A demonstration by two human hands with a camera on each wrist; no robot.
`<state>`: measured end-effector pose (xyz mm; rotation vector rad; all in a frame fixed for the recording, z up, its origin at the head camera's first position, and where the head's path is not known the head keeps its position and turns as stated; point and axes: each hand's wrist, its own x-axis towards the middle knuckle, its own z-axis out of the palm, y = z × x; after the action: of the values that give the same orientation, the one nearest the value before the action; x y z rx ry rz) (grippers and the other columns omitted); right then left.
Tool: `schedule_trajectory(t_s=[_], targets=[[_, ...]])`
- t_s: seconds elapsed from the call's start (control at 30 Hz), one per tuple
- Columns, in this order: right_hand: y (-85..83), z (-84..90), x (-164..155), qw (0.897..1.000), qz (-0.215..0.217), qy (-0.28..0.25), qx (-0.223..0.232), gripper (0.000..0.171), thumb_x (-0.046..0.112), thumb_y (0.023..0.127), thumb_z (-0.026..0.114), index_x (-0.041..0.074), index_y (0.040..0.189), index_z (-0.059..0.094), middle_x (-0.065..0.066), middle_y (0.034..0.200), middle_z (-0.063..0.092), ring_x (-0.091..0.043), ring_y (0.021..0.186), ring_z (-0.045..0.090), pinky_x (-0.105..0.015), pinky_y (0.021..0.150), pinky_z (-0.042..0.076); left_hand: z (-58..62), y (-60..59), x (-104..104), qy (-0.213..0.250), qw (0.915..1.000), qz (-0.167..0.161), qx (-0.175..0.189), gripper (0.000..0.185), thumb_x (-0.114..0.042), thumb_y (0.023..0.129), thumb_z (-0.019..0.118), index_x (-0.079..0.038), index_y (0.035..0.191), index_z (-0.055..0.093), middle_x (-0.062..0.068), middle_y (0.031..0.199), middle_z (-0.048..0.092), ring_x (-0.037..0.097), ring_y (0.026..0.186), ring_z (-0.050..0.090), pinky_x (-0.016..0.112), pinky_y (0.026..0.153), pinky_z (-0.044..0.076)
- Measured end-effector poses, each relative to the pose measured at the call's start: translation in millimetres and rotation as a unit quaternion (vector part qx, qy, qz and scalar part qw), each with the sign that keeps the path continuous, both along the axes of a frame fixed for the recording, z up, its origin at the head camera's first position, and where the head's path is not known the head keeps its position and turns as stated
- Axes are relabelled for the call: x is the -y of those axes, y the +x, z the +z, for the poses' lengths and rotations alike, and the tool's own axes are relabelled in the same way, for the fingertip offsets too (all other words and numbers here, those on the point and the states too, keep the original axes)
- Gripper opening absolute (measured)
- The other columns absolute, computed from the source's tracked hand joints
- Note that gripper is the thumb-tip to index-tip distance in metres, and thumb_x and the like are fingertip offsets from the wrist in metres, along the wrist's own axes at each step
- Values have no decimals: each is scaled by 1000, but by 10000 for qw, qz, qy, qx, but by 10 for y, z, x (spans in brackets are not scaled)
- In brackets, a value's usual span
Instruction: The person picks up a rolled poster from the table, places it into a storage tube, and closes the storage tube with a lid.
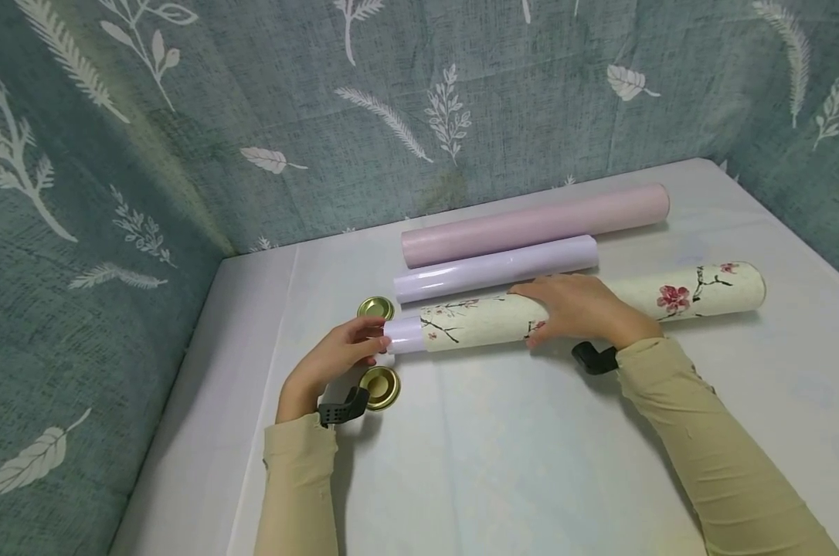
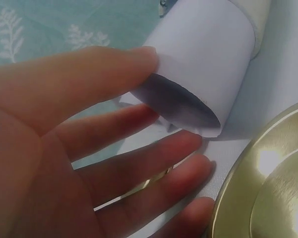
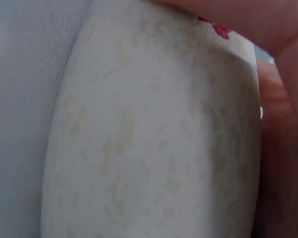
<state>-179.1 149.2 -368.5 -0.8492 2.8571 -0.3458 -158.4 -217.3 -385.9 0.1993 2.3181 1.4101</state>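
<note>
The floral tube (image 1: 600,305) is lying across the middle of the frame on the white table (image 1: 531,463), running from lower left up toward the right edge, cream-coloured with red blossoms and dark twigs. The right hand (image 1: 575,309) is draping over it near its middle, fingers curling over the top and gripping it; in the right wrist view the tube's mottled cream wall (image 3: 154,139) is filling almost the whole picture with the fingers (image 3: 283,114) pressing on it at the right edge. At the tube's left end a pale rolled sheet (image 1: 404,335) is sticking out, and the left hand (image 1: 336,359) is meeting it there, thumb on top of the roll's end and the other fingers loosely spread beneath. The left wrist view is showing that closely: the thumb (image 2: 99,79) touching the rim of the white roll (image 2: 203,64), its dark hollow end facing the palm. Two gold lids are lying by that hand, one gold lid (image 1: 375,308) just above the fingers, the other gold lid (image 1: 380,387) just below, near the wrist. Behind the floral tube, toward the patterned green fabric wall (image 1: 183,154), a lavender roll (image 1: 496,269) is lying just beside it, and a longer pink roll (image 1: 534,224) is lying beyond that, all three roughly parallel.
</note>
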Motion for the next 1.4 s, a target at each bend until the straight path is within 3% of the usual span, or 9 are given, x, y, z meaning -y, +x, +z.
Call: schedule_trajectory(t_s=[0.3,0.53,0.67,0.77,1.07,1.4], targets=[[-4,-10,-24,9999,-7,-73,80,85,59,60,71,23,132,44,-5,126,50,-27,115,46,-49,87,39,-5,-29,-44,-69,9999,-101,47,54,-37,80,65,-12,124,47,7,110,56,20,96,55,33,79,47],[-18,-12,59,9999,69,-89,-26,84,58,60,72,25,131,44,-3,124,52,-25,112,48,-46,85,40,261,106,-147,-96,9997,-182,132,47,-22,86,60,-5,127,44,11,111,55,29,101,53,42,86,43],[-34,-26,71,9999,63,-17,-114,84,60,59,71,26,132,44,-3,123,53,-25,111,49,-46,84,40,288,115,-162,-129,9997,-183,103,47,-21,87,59,-4,127,43,11,112,54,30,102,53,42,87,43],[-32,-27,72,9999,64,-10,-106,85,61,60,70,25,132,44,-3,123,52,-25,110,49,-46,84,41,268,107,-161,-152,9996,-199,129,46,-22,86,59,-6,127,44,11,113,54,30,101,53,41,87,43],[-16,-43,60,10000,15,66,-54,84,58,61,71,24,133,43,-5,124,51,-27,110,48,-47,84,40,21,5,-118,-296,9991,-289,68,52,-39,81,63,-16,125,46,6,111,56,22,95,56,35,83,45],[-22,-42,66,10000,49,59,-60,83,58,62,71,24,132,43,-5,123,52,-27,110,48,-47,84,40,26,9,-190,-464,9985,-301,-2,53,-46,80,61,-21,124,47,4,107,58,22,89,58,33,80,46]])
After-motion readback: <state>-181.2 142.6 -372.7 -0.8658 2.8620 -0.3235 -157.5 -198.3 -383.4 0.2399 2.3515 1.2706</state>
